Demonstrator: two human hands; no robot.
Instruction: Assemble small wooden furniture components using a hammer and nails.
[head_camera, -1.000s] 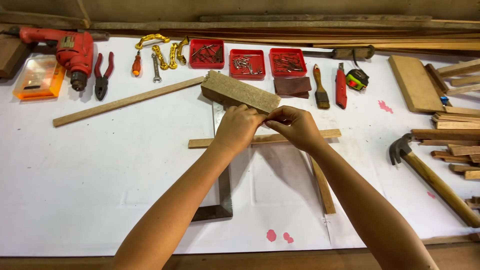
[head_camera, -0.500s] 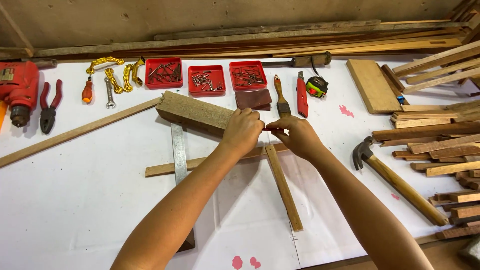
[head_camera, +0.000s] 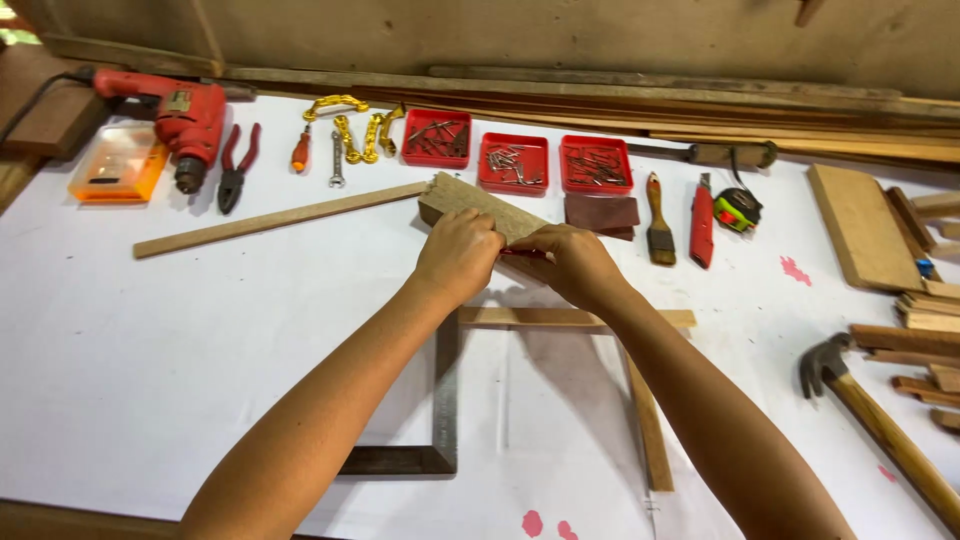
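Note:
My left hand (head_camera: 458, 256) grips a short thick wooden block (head_camera: 470, 203), held above the white table. My right hand (head_camera: 572, 264) is closed at the block's near end, and a thin red object, perhaps a pencil, shows between the two hands. Below my hands two thin wooden strips (head_camera: 575, 318) lie in an L shape, the second strip (head_camera: 648, 425) running toward me. A metal try square (head_camera: 443, 400) lies beside them, partly hidden by my left forearm.
Along the back lie a red drill (head_camera: 180, 115), pliers (head_camera: 237, 165), yellow clamps, three red trays of nails (head_camera: 515, 162), a brush (head_camera: 659, 205), a red knife (head_camera: 702, 219) and a tape measure (head_camera: 738, 208). A long slat (head_camera: 280, 217) lies left. A hammer (head_camera: 880, 425) and wood offcuts lie right.
The view has swung back to the left and closer. Both hands stay on the wooden block, which has tilted a little over the strips.

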